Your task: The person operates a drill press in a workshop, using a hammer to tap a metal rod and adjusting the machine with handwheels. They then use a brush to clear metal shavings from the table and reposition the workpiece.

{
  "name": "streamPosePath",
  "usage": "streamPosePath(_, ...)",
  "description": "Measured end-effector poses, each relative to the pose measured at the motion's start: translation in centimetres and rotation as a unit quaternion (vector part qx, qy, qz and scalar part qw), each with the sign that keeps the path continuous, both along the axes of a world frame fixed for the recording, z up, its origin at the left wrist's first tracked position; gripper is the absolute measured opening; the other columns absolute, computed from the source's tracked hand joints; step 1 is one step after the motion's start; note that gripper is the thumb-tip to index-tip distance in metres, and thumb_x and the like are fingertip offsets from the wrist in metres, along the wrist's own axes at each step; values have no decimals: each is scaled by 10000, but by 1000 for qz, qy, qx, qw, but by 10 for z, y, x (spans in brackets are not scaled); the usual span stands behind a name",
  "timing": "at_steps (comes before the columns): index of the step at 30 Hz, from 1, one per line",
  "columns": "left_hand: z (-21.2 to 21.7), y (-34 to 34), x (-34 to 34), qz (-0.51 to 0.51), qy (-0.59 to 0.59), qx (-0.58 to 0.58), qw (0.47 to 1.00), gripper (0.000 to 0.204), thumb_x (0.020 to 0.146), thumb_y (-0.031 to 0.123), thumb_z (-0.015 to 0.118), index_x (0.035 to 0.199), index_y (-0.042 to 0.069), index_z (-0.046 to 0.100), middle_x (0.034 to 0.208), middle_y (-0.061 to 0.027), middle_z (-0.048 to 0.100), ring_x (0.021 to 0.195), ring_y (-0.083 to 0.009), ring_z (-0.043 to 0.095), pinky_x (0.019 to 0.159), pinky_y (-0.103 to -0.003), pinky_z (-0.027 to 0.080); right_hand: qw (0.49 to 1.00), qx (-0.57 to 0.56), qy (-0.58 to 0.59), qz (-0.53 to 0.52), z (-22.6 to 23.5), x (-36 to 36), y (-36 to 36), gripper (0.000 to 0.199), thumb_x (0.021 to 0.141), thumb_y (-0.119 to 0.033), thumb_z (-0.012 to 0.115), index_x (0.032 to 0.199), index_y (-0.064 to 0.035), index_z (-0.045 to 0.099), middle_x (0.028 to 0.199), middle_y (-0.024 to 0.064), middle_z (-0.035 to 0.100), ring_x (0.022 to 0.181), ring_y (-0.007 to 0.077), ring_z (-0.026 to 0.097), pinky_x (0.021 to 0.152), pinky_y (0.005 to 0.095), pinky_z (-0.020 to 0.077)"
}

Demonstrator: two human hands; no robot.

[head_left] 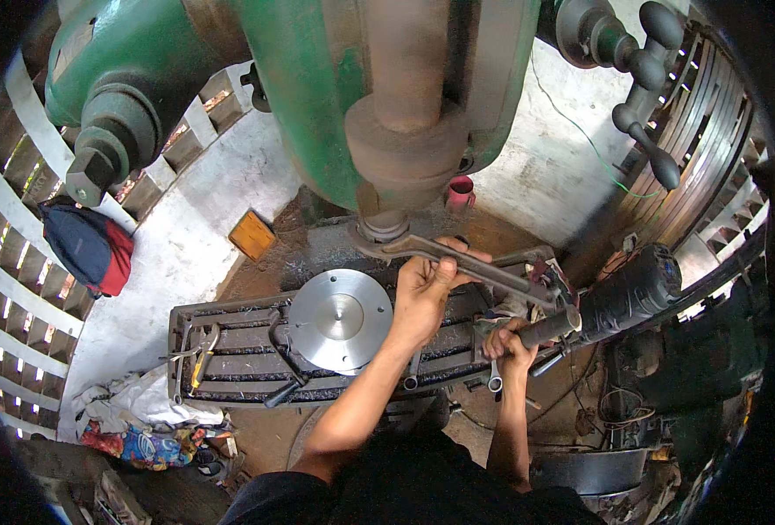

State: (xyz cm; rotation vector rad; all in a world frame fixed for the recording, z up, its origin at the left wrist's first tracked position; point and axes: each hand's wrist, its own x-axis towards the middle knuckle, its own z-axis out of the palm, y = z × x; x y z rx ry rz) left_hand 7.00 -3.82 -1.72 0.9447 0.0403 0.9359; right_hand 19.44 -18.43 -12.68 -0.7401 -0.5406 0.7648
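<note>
My left hand [431, 293] is closed round the handle of a long, dark steel spanner [497, 276]. The spanner's head sits at the lower end of the machine spindle [378, 206], and its handle slants down to the right. To its right, my right hand [510, 341] grips a short metal pipe [552, 327] whose open end points right. A shiny round metal disc [317, 328] with small holes and a raised centre lies on the slotted machine table [247, 391], left of my left hand. Beside my right hand is a ring spanner [495, 381].
The green drill-like machine [317, 96] hangs over the table. A dark crank handle [287, 363] and a yellow-handled tool [201, 367] lie on the table's left. Crumpled rags [514, 308] sit at the right end, near a black cylindrical motor [632, 293]. A red mug [460, 194] stands behind.
</note>
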Motion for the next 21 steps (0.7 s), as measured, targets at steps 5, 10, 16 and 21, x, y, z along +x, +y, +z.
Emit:
streamPosePath(5,3,9,-25,-112,-62,-38,991,312,948,268,549,1109,1,522,1080,-143,615,1081,-308,607,925,-441,499,1000,-18,-10,14,16,-33,-28,176,790,-28,595,707,-35,441,527,62,412,416,172,392,435,337,350)
streamPosePath(10,11,15,-51,-182,-60,-71,979,424,868,331,658,1078,-9,517,1047,-62,559,1024,-280,617,895,-407,505,995,-81,-58,4,24,-62,-49,200,767,-52,611,638,-35,458,484,60,399,383,162,369,408,330,333)
streamPosePath(16,10,7,-41,-135,-27,-42,990,308,938,265,574,1106,15,511,1065,-108,587,1046,-291,608,897,-393,484,983,-111,-135,62,31,-86,-56,189,768,-64,677,655,-20,532,601,55,517,492,143,462,478,289,380)
streamPosePath(21,1,3,-24,-104,-30,-28,994,247,972,236,513,1099,25,503,1057,-163,620,1058,-291,605,906,-426,487,901,-196,-386,35,49,-104,-49,177,697,-106,749,670,-32,591,640,60,596,581,175,583,572,293,453)
